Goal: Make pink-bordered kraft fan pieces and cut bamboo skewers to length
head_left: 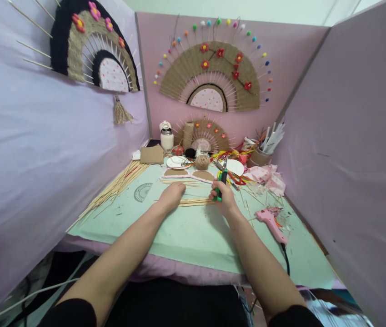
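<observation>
My right hand [225,195] is wrapped round green-and-black pliers [223,178], whose metal jaws point up and away from me. My left hand [172,194] rests low over the table, fingers curled together beside thin wooden sticks [179,182]; what its fingertips hold, if anything, is too small to make out. Another row of sticks [198,202] lies between the two hands. Just beyond them are two half-round cardboard pieces with pale edging, one on the left [176,173] and one on the right [203,176].
A pink glue gun [272,223] with a black cord lies at the right. Many long sticks [119,186] spread along the left edge. Twine balls [202,161], a white bottle [167,140], cardboard [152,154] and pink cloth [268,177] stand or lie farther back.
</observation>
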Tool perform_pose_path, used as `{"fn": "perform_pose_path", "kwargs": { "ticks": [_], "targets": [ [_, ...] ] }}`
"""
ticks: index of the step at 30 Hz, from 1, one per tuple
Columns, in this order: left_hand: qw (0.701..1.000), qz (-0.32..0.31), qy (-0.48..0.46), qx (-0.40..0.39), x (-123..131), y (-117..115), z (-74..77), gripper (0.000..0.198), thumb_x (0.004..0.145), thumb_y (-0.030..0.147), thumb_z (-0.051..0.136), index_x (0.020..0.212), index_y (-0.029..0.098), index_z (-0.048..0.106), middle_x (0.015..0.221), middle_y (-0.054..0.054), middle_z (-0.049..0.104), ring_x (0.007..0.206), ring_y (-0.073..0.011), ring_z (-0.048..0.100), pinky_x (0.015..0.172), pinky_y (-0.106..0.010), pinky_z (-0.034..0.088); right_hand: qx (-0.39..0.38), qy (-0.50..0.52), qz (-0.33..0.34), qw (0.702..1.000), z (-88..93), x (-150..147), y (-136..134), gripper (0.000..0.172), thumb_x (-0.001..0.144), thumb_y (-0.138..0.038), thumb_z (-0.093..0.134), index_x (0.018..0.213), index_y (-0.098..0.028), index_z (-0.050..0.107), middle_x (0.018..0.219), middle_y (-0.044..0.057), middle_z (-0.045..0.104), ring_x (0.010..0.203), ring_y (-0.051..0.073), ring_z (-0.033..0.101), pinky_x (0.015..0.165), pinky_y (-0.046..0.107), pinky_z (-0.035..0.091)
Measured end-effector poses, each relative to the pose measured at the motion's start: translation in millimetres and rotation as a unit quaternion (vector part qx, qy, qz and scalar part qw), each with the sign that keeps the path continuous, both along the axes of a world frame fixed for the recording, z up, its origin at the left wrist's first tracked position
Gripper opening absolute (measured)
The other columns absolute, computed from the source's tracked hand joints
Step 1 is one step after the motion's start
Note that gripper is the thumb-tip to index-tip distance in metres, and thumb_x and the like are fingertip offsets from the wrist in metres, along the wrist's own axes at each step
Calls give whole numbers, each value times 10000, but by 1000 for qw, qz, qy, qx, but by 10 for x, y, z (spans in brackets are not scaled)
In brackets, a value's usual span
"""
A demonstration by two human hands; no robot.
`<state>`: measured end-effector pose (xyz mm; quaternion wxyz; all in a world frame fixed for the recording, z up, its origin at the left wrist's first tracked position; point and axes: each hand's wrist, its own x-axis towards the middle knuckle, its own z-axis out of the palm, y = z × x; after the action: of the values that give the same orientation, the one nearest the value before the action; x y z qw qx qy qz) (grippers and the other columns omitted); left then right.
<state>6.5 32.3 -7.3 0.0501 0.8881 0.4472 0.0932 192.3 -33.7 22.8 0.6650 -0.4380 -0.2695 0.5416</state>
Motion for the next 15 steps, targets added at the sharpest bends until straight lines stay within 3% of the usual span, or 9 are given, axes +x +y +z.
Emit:
{"fn": "perform_pose_path", "kwargs": {
  "ticks": [7,12,15],
  "targets": [
    [999,33,1,1,24,65,-14,203,844,148,407,898,186,599,945,-85,628,911,-217,554,767,-306,405,4,5,0,1000,-13,3,6,353,551,-272,684,820,-226,461,599,-84,414,444,47,323,413,201,279],
    [996,81,-26,25,-54,-31,41,257,898,182,367,894,153,623,970,-111,626,962,-223,539,826,-317,398,18,15,-16,1000,5,24,9,339,553,-258,683,808,-231,461,589,-85,397,440,47,310,408,202,284],
    [996,74,-41,35,-71,-122,36,320,931,268,346,865,144,634,928,-116,624,945,-236,535,828,-337,402,34,19,-44,998,20,49,9,337,556,-257,671,815,-237,456,599,-87,404,441,47,319,409,200,298]
  ]
}}
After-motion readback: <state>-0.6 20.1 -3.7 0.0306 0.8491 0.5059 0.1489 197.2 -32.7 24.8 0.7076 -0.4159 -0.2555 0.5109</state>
